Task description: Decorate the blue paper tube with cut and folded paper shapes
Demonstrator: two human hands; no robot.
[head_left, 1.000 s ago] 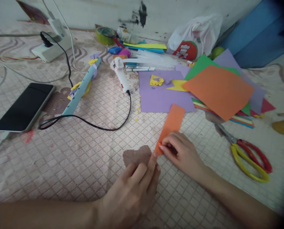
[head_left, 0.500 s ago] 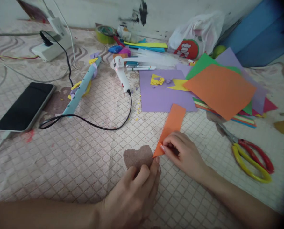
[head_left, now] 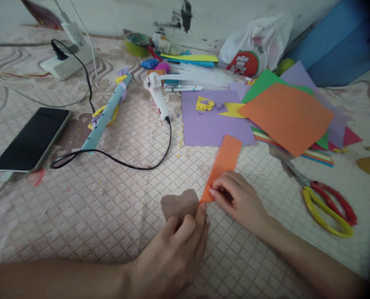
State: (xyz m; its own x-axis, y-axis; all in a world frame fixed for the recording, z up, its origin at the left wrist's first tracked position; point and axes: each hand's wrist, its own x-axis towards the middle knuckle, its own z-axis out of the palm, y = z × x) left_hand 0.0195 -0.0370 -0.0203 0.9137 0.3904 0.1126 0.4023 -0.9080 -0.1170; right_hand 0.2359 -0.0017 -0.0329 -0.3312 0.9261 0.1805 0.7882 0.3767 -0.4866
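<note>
A strip of orange paper (head_left: 225, 158) lies slantwise on the cloth, its near end turned up in a small fold. My right hand (head_left: 239, 199) is closed in a pinch on that folded edge, thumb against curled fingers. At the strip's lower corner, my left hand (head_left: 178, 249) has its fingertips pressed on the paper, fingers bent and close together; its thumb is hidden. Beyond the strip's far end is a sheet of purple paper (head_left: 197, 128) bearing yellow and purple scraps. Scissors (head_left: 324, 203) with red and yellow handles rest right of my right hand.
A white glue gun (head_left: 157, 97) trails a black cord across the cloth. To the left are a phone (head_left: 32, 139), a light-blue paper stick (head_left: 107, 114) and a power strip (head_left: 66, 60). Coloured sheets (head_left: 287, 116) are stacked at right, before a plastic bag (head_left: 256, 45).
My left fingertips have shifted up slightly onto the strip's near corner, covering a little more of it. My right hand keeps its pinch in the same place.
</note>
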